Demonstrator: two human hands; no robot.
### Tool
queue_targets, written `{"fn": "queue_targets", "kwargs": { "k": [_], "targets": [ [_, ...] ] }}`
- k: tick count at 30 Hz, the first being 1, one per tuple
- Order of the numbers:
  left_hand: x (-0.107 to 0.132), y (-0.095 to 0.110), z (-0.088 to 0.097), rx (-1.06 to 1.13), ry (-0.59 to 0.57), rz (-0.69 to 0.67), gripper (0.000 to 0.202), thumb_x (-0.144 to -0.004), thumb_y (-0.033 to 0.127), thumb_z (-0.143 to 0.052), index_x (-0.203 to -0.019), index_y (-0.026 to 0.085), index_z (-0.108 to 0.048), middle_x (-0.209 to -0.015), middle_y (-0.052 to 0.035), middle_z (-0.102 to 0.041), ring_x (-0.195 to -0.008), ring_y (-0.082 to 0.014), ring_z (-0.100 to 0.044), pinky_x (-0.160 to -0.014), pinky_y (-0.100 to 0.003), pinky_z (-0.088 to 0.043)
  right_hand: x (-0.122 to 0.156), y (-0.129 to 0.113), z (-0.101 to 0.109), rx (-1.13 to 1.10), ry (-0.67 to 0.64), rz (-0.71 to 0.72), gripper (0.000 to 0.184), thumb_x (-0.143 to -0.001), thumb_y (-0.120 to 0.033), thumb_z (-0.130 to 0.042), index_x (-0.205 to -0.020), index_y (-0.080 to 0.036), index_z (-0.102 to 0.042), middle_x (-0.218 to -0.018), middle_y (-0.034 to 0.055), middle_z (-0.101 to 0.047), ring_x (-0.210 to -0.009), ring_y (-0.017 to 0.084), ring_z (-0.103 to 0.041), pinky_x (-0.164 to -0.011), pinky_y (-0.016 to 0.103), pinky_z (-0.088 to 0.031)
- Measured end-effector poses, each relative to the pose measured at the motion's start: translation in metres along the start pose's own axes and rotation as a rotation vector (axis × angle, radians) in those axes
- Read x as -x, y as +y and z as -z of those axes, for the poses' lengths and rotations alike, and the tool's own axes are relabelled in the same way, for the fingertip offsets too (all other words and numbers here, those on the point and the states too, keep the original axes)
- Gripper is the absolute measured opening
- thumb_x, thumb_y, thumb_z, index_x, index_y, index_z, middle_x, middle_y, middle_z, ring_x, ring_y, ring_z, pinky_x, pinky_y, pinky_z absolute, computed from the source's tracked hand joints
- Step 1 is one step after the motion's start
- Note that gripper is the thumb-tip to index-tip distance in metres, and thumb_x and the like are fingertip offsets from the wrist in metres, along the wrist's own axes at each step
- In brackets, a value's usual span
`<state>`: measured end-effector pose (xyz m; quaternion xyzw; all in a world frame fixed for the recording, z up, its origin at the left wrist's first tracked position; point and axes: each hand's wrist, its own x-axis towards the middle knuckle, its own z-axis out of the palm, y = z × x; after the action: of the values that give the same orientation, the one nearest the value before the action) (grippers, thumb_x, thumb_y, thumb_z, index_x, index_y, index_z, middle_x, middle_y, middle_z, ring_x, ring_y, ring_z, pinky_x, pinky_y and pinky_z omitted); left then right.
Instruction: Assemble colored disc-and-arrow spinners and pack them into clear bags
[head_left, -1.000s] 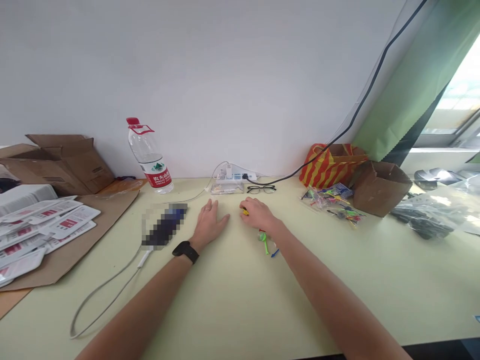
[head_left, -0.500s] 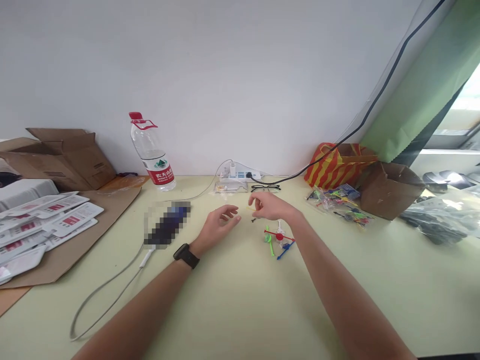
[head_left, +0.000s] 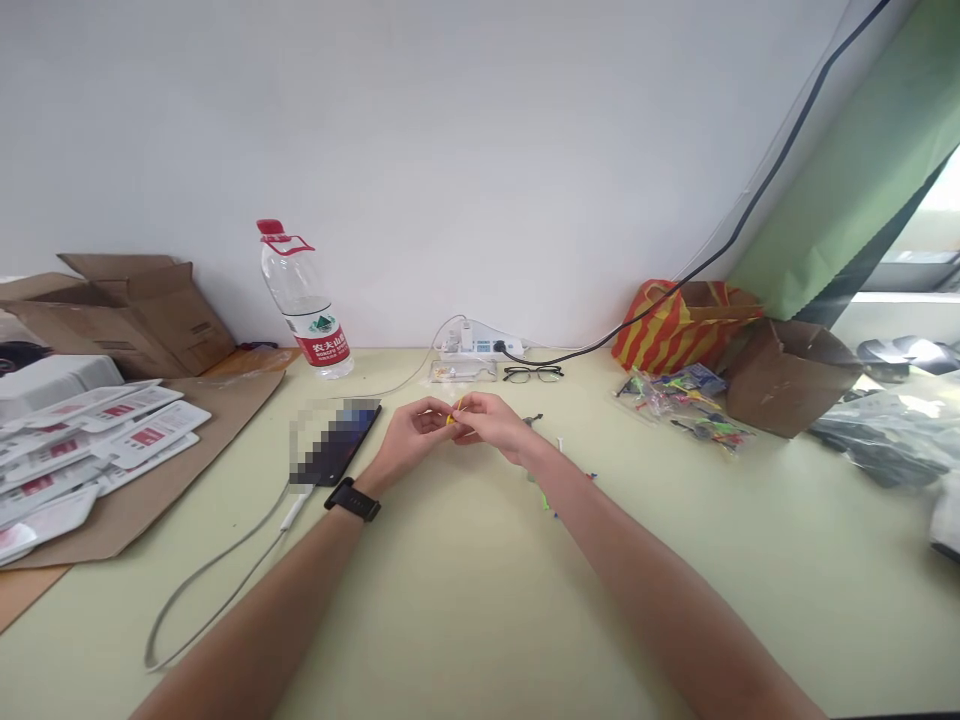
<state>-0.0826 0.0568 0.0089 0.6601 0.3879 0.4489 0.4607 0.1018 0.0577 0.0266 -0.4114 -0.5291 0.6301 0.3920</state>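
My left hand (head_left: 411, 436) and my right hand (head_left: 491, 424) meet above the middle of the table, fingertips together. Between them is a small yellow plastic piece (head_left: 451, 419), pinched from both sides; the fingers cover most of it. Just past my right wrist lies a dark arrow-tipped plastic piece (head_left: 534, 419). My right forearm hides most of the coloured plastic pieces beside it; a green tip (head_left: 545, 503) and a white end (head_left: 559, 444) still show.
Behind the hands are eyeglasses (head_left: 533, 374), a clear case (head_left: 463, 371) and a power strip (head_left: 484, 346). A phone (head_left: 341, 450) with a cable and a large bottle (head_left: 319, 335) stand left. Bagged plastic parts (head_left: 690, 400) and a cardboard box (head_left: 787, 380) are at right.
My hands, apart before, have come together. My right hand has moved left with the yellow piece, and my left hand has closed on it too. My right forearm now covers the coloured pieces.
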Motion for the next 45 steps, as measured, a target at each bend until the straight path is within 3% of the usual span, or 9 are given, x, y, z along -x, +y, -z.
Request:
{"fn": "queue_targets", "kwargs": {
  "k": [7, 15, 18, 21, 27, 33, 38, 42, 45],
  "targets": [
    [0.001, -0.002, 0.001, -0.052, -0.018, 0.035, 0.035, -0.078, 0.044, -0.085, -0.101, 0.018, -0.078, -0.098, -0.0101, -0.079, -0.09, -0.0261, -0.075, -0.084, -0.038, -0.059, -0.005, 0.009, 0.007, -0.009, 0.013, -0.064, 0.019, -0.082, -0.013, -0.073, -0.095, -0.02, -0.06, -0.083, 0.003, -0.075, -0.078, 0.016, -0.074, -0.078, 0.029, -0.062],
    [0.003, -0.001, 0.003, -0.099, -0.084, 0.01, 0.015, -0.078, 0.029, -0.079, -0.087, 0.018, -0.075, -0.087, -0.0065, -0.077, -0.082, -0.022, -0.071, -0.076, -0.032, -0.058, -0.006, 0.017, 0.0, 0.257, 0.003, -0.012, 0.009, -0.083, -0.019, -0.061, -0.088, -0.021, -0.055, -0.072, -0.0027, -0.064, -0.064, 0.012, -0.061, -0.059, 0.023, -0.048],
    [0.003, 0.0, 0.003, -0.11, -0.096, -0.001, 0.009, -0.076, 0.021, -0.074, -0.085, 0.018, -0.074, -0.084, -0.0043, -0.075, -0.077, -0.0189, -0.068, -0.073, -0.029, -0.055, -0.007, 0.02, -0.001, 0.416, 0.016, 0.018, 0.008, -0.086, -0.025, -0.059, -0.093, -0.023, -0.054, -0.071, -0.0057, -0.057, -0.06, 0.012, -0.052, -0.052, 0.022, -0.037],
    [0.002, -0.002, 0.004, -0.142, -0.071, -0.021, 0.009, -0.077, 0.023, -0.072, -0.085, 0.018, -0.074, -0.085, -0.0047, -0.074, -0.079, -0.0191, -0.068, -0.075, -0.03, -0.055, -0.006, 0.018, 0.002, 0.599, 0.042, 0.047, 0.013, -0.089, -0.026, -0.057, -0.102, -0.024, -0.056, -0.078, -0.0038, -0.06, -0.065, 0.014, -0.053, -0.055, 0.023, -0.038],
    [-0.002, -0.016, 0.011, -0.399, 0.114, -0.088, 0.005, -0.075, 0.024, -0.073, -0.075, 0.021, -0.07, -0.09, -0.0067, -0.075, -0.084, -0.023, -0.069, -0.084, -0.036, -0.055, 0.003, -0.002, 0.036, 0.975, 0.106, 0.103, 0.034, -0.078, -0.015, -0.069, -0.111, -0.024, -0.065, -0.122, 0.009, -0.064, -0.102, 0.024, -0.062, -0.08, 0.031, -0.045],
    [-0.001, -0.019, 0.012, -0.59, 0.192, -0.133, 0.02, -0.076, 0.027, -0.075, -0.096, 0.025, -0.076, -0.101, -0.0079, -0.076, -0.101, -0.0319, -0.066, -0.097, -0.044, -0.049, 0.013, -0.012, 0.087, 1.166, 0.085, -0.007, 0.03, -0.06, 0.0, -0.073, -0.079, -0.023, -0.068, -0.096, 0.0063, -0.069, -0.08, 0.023, -0.064, -0.068, 0.031, -0.044],
    [0.003, -0.009, 0.001, -0.665, 0.194, -0.277, 0.025, -0.086, 0.027, -0.07, -0.111, 0.026, -0.073, -0.116, -0.0087, -0.073, -0.117, -0.0328, -0.061, -0.106, -0.047, -0.044, 0.012, -0.017, 0.094, 1.132, 0.089, 0.039, 0.019, -0.068, -0.009, -0.076, -0.076, -0.021, -0.063, -0.09, 0.0061, -0.07, -0.076, 0.02, -0.062, -0.063, 0.028, -0.043],
    [0.009, 0.003, -0.014, -0.584, 0.152, -0.358, 0.026, -0.09, 0.032, -0.071, -0.115, 0.025, -0.07, -0.111, -0.0069, -0.074, -0.103, -0.0261, -0.067, -0.093, -0.04, -0.053, 0.01, -0.022, 0.066, 0.973, 0.078, 0.133, 0.015, -0.077, -0.022, -0.072, -0.087, -0.022, -0.061, -0.094, 0.0028, -0.071, -0.079, 0.017, -0.063, -0.066, 0.026, -0.046],
    [0.013, 0.009, -0.022, -0.567, 0.088, -0.413, 0.04, -0.088, 0.033, -0.076, -0.125, 0.026, -0.065, -0.11, -0.0051, -0.074, -0.096, -0.0218, -0.069, -0.084, -0.036, -0.056, 0.009, -0.02, 0.039, 0.627, 0.06, 0.177, 0.021, -0.077, -0.03, -0.075, -0.084, -0.021, -0.058, -0.088, 0.0009, -0.068, -0.079, 0.017, -0.063, -0.065, 0.027, -0.047]
  ]
}}
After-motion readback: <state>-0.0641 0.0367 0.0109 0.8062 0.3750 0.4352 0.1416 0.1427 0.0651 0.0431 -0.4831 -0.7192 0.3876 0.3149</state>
